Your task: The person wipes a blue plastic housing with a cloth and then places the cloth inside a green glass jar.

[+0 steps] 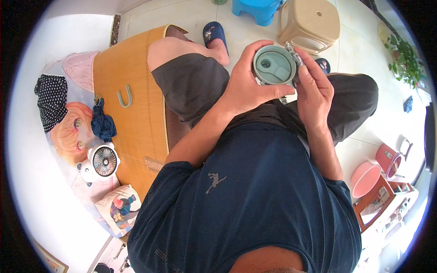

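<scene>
A pale green lidded tumbler (274, 66) is held above my lap, its round lid facing up. My left hand (246, 84) wraps around its left side, with the thumb along the near side. My right hand (315, 88) pinches a slim, shiny silvery thing (294, 55) against the tumbler's right rim; its exact kind cannot be made out. Fingers hide part of that silvery thing and most of the tumbler's body. On the bed mat to the left lies a loose pale green U-shaped handle (124, 96), apart from both hands.
The tan bed mat (141, 118) carries a dark blue cloth (104, 123) and a white animal-shaped fan (104, 161). Ahead on the floor stand a beige stool (309, 22) and a blue stool (257, 10). Pink basins (365, 179) and a leafy plant (403, 61) are to the right.
</scene>
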Tool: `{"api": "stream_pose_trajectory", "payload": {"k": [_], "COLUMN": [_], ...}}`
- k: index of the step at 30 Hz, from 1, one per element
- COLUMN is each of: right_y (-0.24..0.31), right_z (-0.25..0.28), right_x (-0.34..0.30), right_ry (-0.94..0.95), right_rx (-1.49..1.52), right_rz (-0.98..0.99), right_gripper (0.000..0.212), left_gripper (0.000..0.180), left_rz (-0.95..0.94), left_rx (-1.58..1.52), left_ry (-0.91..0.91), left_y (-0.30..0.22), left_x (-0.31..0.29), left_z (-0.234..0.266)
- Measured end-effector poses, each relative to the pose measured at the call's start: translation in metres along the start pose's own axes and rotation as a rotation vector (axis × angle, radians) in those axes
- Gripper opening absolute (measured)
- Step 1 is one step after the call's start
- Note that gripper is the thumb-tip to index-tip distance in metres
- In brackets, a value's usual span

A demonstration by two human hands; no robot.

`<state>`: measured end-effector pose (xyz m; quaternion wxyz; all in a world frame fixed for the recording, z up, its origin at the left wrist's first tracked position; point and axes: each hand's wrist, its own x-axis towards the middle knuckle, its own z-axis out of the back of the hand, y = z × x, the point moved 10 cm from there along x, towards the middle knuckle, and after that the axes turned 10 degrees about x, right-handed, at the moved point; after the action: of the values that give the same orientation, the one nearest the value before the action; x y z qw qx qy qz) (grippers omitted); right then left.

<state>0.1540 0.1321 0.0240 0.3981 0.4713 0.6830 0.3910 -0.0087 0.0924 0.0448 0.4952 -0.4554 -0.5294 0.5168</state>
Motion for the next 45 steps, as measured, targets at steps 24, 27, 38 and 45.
{"api": "stream_pose_trajectory", "payload": {"k": [24, 27, 38, 45], "right_y": [-0.007, -0.008, 0.002, 0.018], "right_z": [-0.032, -0.034, -0.034, -0.03], "right_x": [-0.004, -0.011, -0.007, 0.005], "right_ry": [0.03, 0.015, 0.019, -0.01], "right_rx": [0.554, 0.578, 0.379, 0.193], "right_rz": [-0.177, -0.092, -0.002, 0.109], "right_gripper": [0.045, 0.04, 0.028, 0.025], "left_gripper": [0.095, 0.094, 0.086, 0.102], "left_rz": [-0.192, -0.16, -0.19, -0.362], "left_rx": [-0.018, -0.081, 0.054, -0.001], "left_ry": [-0.141, -0.19, -0.268, -0.175], "left_y": [-0.006, -0.004, -0.01, -0.022], "left_x": [0.006, 0.009, 0.014, 0.005], "left_z": [-0.01, -0.007, 0.014, -0.005]}}
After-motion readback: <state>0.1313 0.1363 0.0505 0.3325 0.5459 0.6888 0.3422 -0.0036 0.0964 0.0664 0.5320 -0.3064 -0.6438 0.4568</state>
